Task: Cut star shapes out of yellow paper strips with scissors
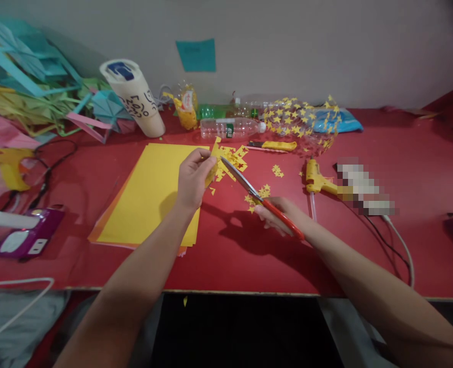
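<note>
My left hand [194, 175] pinches a narrow piece of yellow paper [216, 147] above the table. Closed around red-handled scissors [283, 219], my right hand [275, 214] points their blades up and left, with the tips close to my left fingers. Under my left wrist lies a stack of yellow paper [134, 204], with orange and pink sheets showing at its edges. Yellow paper scraps [236, 158] with star-shaped holes are piled just beyond the blades. Small yellow paper stars [263, 192] lie by the scissors, and a few more sit farther back.
A yellow utility knife [276, 146], a clear bottle [230, 129] and star-covered clear plastic [299, 118] lie at the back. To the right is a yellow glue gun [316, 179]; another glue gun [9, 163] is at left, near a purple power strip [30, 232]. A white paper roll [134, 99] leans behind.
</note>
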The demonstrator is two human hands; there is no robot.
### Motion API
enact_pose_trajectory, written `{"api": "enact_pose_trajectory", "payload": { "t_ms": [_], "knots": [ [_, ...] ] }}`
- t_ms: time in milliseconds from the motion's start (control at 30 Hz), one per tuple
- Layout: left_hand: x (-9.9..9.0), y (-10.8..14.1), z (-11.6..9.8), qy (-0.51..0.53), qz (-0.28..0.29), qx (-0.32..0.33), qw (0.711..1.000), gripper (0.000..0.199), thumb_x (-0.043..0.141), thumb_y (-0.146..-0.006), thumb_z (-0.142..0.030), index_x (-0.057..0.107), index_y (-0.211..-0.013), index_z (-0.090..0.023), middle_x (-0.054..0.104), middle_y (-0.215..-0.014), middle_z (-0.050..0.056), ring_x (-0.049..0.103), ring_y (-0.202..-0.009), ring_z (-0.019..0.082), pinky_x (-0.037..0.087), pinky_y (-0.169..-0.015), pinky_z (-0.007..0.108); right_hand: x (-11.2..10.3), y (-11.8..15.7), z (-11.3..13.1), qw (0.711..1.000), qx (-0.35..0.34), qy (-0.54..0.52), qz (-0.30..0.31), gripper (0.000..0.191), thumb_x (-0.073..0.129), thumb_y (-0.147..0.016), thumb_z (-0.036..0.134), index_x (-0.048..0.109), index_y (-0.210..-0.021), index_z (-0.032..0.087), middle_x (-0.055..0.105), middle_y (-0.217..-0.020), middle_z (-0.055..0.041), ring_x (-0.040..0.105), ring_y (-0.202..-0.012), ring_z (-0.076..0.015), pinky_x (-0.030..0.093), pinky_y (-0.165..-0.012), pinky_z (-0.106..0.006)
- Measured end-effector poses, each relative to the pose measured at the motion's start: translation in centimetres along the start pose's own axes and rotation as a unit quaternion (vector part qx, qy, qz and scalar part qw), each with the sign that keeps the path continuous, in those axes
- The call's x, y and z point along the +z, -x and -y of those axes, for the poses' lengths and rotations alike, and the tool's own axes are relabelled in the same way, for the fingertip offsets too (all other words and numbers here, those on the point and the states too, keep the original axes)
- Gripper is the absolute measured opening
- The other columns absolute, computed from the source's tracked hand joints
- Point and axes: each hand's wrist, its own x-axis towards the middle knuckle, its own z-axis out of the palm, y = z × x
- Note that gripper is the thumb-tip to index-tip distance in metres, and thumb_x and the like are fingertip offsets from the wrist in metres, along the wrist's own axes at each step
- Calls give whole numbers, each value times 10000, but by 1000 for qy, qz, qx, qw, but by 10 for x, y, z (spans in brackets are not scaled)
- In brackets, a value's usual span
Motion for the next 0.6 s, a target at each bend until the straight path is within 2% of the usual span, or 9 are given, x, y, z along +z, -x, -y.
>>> {"api": "enact_pose_trajectory", "payload": {
  "t_ms": [100,367,600],
  "knots": [
    [-3,-1,0,-22,10,-8,1000,82,589,-686,-191,515,-651,-178,441,-508,-68,384,-400,13,344,-388,123,-1,1,-1,1000,-6,7,-1,470,625,-649,620,435,-605,192,429,-450,68,435,-318,-63,313,-303,-185],
    [-9,-4,-3,-79,11,-34,996,87,598,-658,-236,536,-650,-175,428,-507,-66,378,-409,14,318,-390,124,-3,-1,0,1000,6,21,11,481,603,-655,643,456,-611,186,472,-476,53,395,-315,-48,331,-327,-200],
    [-14,-8,-3,-60,26,-73,995,129,636,-603,-265,563,-651,-170,510,-560,-51,471,-471,32,417,-469,148,-1,-2,-2,1000,-3,15,9,518,587,-636,683,423,-570,196,431,-430,66,378,-285,-49,292,-290,-188]
  ]
}}
